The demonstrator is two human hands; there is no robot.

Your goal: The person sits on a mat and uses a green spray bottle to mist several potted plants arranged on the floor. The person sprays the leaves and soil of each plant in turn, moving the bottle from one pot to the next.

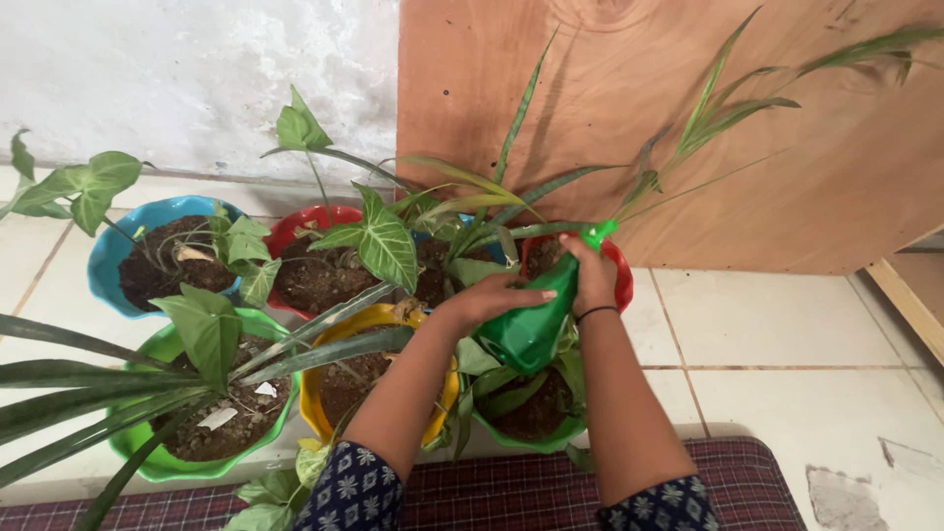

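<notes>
A green plastic spray bottle [531,329] is tilted over a group of potted plants, its nozzle end pointing up and away toward the far red pot [619,270]. My right hand [593,277] is wrapped around the bottle's neck near the nozzle. Resting flat against the bottle's side, my left hand [492,298] has its fingers stretched across it. Below the bottle sits a green pot [531,438] of dark soil.
Blue pot [103,261], red pot [290,236], yellow pot [379,320] and a large green pot [133,442] stand on a tiled floor with leafy plants. A plywood board [688,128] leans on the white wall. A checked cloth [511,492] lies near me.
</notes>
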